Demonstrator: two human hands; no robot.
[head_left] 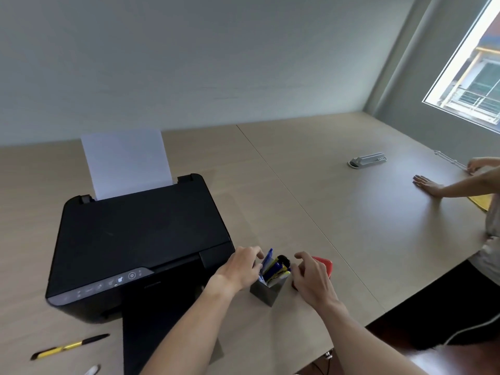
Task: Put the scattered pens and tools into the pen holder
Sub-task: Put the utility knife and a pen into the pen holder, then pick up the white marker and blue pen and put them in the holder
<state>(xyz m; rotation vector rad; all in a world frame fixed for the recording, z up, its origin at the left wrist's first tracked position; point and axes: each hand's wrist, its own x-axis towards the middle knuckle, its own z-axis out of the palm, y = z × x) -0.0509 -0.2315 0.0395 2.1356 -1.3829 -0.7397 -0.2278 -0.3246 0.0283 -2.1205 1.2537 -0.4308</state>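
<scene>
A dark grey square pen holder (pixel 266 292) stands on the desk just right of the printer, with several blue, yellow and black pens and tools (pixel 276 265) sticking out of it. My left hand (pixel 239 267) touches the blue pen at the holder's left side, fingers curled around it. My right hand (pixel 311 280) hovers at the holder's right, fingers bent and apart, holding nothing. A yellow and black pen (pixel 69 346) lies on the desk at the lower left. A white object (pixel 92 370) is cut off by the bottom edge.
A black printer (pixel 140 239) with white paper (pixel 125 162) sits left of the holder. A red object (pixel 324 265) lies behind my right hand. A grey stapler-like tool (pixel 366 161) rests far right. Another person's hand (pixel 430 186) lies flat on the desk.
</scene>
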